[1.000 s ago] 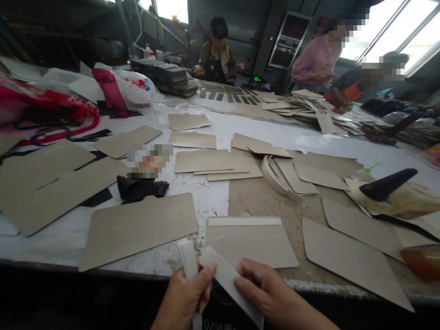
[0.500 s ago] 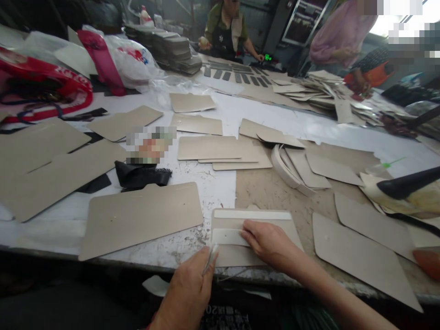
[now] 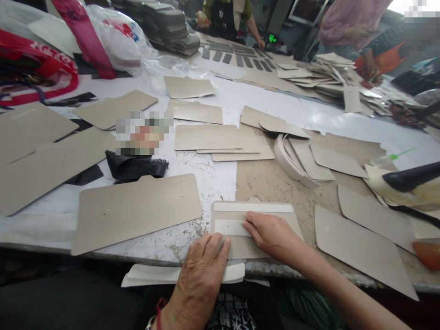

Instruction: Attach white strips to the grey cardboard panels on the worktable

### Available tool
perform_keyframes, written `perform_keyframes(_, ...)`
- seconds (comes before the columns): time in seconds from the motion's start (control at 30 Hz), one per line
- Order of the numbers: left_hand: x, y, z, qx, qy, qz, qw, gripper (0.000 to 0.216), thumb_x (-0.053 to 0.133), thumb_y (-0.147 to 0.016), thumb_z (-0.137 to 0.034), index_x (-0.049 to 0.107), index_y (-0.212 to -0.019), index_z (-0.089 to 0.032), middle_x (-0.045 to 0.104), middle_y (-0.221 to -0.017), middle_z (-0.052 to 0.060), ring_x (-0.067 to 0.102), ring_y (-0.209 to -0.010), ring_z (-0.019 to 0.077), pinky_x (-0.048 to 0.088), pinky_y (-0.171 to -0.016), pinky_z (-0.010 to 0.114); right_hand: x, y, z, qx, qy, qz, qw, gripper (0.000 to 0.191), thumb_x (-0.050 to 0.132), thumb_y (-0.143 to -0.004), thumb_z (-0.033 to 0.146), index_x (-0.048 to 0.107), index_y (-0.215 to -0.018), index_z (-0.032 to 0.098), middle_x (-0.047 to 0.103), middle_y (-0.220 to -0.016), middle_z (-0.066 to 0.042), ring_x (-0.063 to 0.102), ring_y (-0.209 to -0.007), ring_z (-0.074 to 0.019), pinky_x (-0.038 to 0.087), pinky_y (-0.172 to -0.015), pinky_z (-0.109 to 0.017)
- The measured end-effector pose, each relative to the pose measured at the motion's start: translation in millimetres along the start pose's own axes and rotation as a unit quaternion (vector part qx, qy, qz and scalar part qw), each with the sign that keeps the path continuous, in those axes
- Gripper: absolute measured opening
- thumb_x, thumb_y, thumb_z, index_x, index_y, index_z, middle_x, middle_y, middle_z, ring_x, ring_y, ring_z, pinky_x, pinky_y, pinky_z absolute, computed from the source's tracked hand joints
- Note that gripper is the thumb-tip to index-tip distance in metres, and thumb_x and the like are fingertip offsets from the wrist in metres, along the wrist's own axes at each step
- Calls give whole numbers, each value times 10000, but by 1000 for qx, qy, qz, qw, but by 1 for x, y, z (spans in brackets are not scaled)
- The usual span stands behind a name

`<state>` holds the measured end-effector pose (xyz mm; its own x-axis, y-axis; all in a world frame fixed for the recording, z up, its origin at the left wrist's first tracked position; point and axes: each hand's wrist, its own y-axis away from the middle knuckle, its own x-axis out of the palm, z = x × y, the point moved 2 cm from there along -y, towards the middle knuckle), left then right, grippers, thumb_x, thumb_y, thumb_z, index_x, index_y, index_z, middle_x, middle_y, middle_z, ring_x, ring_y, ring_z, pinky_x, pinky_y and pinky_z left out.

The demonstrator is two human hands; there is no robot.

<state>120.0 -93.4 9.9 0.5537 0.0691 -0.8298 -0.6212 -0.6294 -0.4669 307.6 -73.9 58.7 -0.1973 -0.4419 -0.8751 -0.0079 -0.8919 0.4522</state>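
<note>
A beige panel (image 3: 240,247) with rounded corners lies at the table's front edge. One white strip (image 3: 285,208) runs along its upper part, and below that lies a shorter white strip (image 3: 225,227) with a small dark dot. My right hand (image 3: 275,233) pinches the right end of this lower strip against the panel. My left hand (image 3: 204,270), palm down, is wrapped over a bundle of white strips (image 3: 154,275) at the table edge. Its fingertips reach the panel's lower left part, just under the strip. The left palm and thumb's grip are partly hidden.
Another beige panel (image 3: 137,213) lies at left, with more panels (image 3: 360,252) at right. Behind are a curved pale strip (image 3: 288,160), black fabric (image 3: 137,165), a plastic bag (image 3: 120,36) and grey stacks (image 3: 165,27). Two people stand across the table.
My left hand has turned palm down and moved up onto the panel's edge, and the strip bundle now shows crosswise beneath it. My right hand stays on the lower strip. The view has tilted downward.
</note>
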Motion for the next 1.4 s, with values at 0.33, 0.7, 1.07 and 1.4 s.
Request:
perform_keyframes(0.33, -10, -4, 0, 8, -9, 25, 1000, 390, 300, -891, -49, 600, -1128, -126, 554, -1205, 118, 446, -1150, 255, 400, -952, 395, -4, -2, 3, -1, 9, 6, 1000, 230, 426, -942, 311, 586, -835, 185, 680, -822, -64, 619, -743, -210, 308, -597, -281)
perform_keyframes(0.7, -11, -8, 4, 40, -36, 56, 997, 398, 304, -887, -56, 612, -1125, -139, 582, -1237, 122, 480, -1147, 254, 405, -910, 382, -4, -2, 3, -12, 9, 14, 1000, 222, 414, -944, 284, 592, -867, 175, 679, -833, -72, 620, -756, -209, 339, -618, -276)
perform_keyframes(1.07, -4, -5, 11, 84, -55, 92, 991, 388, 314, -894, -63, 574, -1173, -136, 536, -1304, 122, 452, -1212, 238, 359, -961, 368, -3, -2, 3, -6, 8, 11, 1000, 235, 403, -937, 289, 597, -874, 174, 686, -837, -95, 634, -767, -229, 347, -608, -279)
perform_keyframes(1.4, 13, 6, 15, 32, -72, 95, 992, 281, 451, -901, -159, 589, -1126, -256, 648, -1154, 9, 585, -1045, 177, 480, -855, 304, 25, -7, -4, -48, -13, -62, 997, 237, 406, -875, 216, 630, -797, 201, 711, -761, -62, 676, -706, -238, 434, -588, -280)
